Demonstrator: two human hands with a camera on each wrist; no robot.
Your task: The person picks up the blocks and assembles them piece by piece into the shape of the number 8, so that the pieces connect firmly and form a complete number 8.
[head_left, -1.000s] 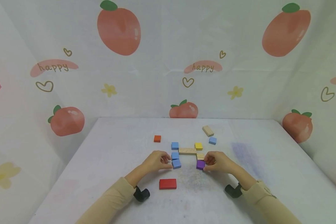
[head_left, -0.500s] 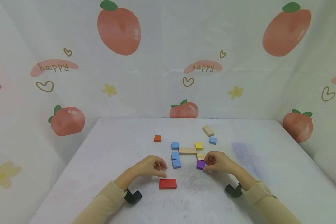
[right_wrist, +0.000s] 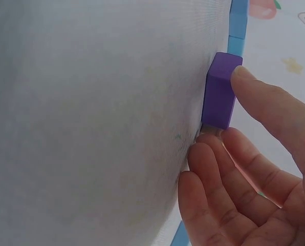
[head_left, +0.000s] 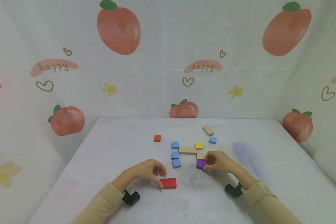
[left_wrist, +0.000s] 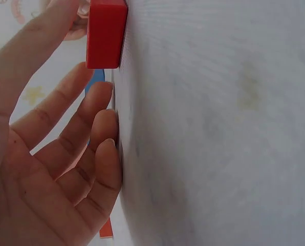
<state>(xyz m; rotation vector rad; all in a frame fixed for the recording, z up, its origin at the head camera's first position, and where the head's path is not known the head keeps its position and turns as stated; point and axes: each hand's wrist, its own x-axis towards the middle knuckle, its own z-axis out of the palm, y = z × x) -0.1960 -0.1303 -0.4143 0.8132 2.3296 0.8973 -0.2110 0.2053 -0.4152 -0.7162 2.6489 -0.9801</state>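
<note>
My left hand (head_left: 147, 171) is beside the red block (head_left: 168, 183). Its thumb reaches the block's left end in the head view, while the other fingers (left_wrist: 104, 123) stay apart from it, loosely bent in the left wrist view. On the other side, my right hand (head_left: 219, 161) holds the purple block (head_left: 200, 164) by its right end. The thumb is on its near corner and the index finger at its far end, in the right wrist view (right_wrist: 221, 92). Behind the purple block lies a striped wooden block (head_left: 200, 156).
A long wooden block (head_left: 187, 151) runs between the blue blocks (head_left: 175, 155) and the yellow block (head_left: 198, 146). Farther back lie an orange block (head_left: 157, 138), another wooden block (head_left: 208, 130) and a lone blue block (head_left: 212, 140). The white table (head_left: 123, 140) meets a printed curtain.
My left hand has left the nearest blue block and come down and left to the red block. My right hand has stayed at the purple block.
</note>
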